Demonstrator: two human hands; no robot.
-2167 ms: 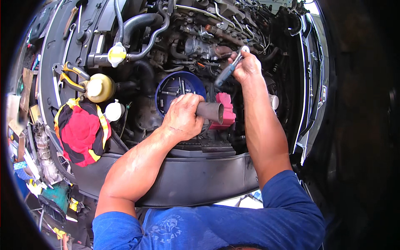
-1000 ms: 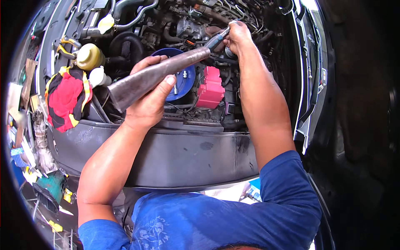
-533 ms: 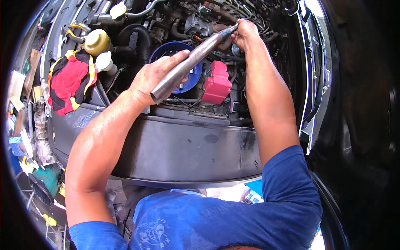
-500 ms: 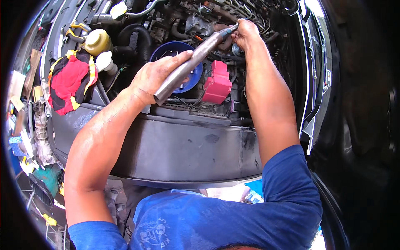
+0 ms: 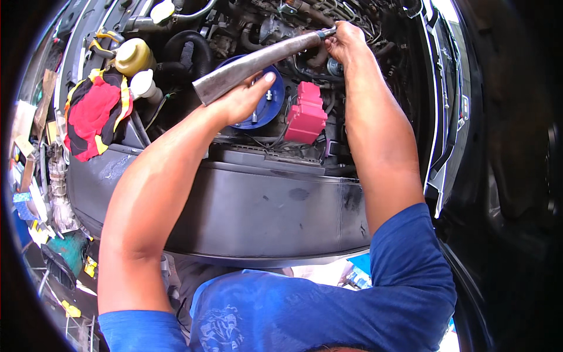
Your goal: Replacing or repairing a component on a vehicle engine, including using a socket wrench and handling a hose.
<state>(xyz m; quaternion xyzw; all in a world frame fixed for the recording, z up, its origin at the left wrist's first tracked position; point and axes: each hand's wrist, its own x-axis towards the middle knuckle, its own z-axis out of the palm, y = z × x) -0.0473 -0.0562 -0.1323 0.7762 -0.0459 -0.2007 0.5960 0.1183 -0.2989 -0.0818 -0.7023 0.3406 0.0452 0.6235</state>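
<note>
A long grey metal pipe [image 5: 249,66] slants over the engine bay, its wide end toward the near left. My left hand [image 5: 245,101] supports the pipe from below; the fingers pass under it and are partly hidden, while the thumb stands off it. At the far end, a slim metal tool handle [image 5: 329,32] comes out of the pipe. My right hand [image 5: 347,42] closes around that handle, hiding the tool's head. Under the pipe, a blue round bowl [image 5: 275,104] holds small metal parts, including what look like sockets.
A pink box-shaped cover [image 5: 306,114] sits right of the bowl. To the left are a yellowish reservoir [image 5: 134,57], a white-capped container [image 5: 145,86] and red-and-black gloves or cloth [image 5: 97,111]. Engine parts and hoses [image 5: 275,29] crowd the far side. The black front panel [image 5: 264,211] lies nearest me.
The pipe's near end has swung away from me and to the left, with my left hand following; its thumb has come off the pipe. My right hand stays at the far end.
</note>
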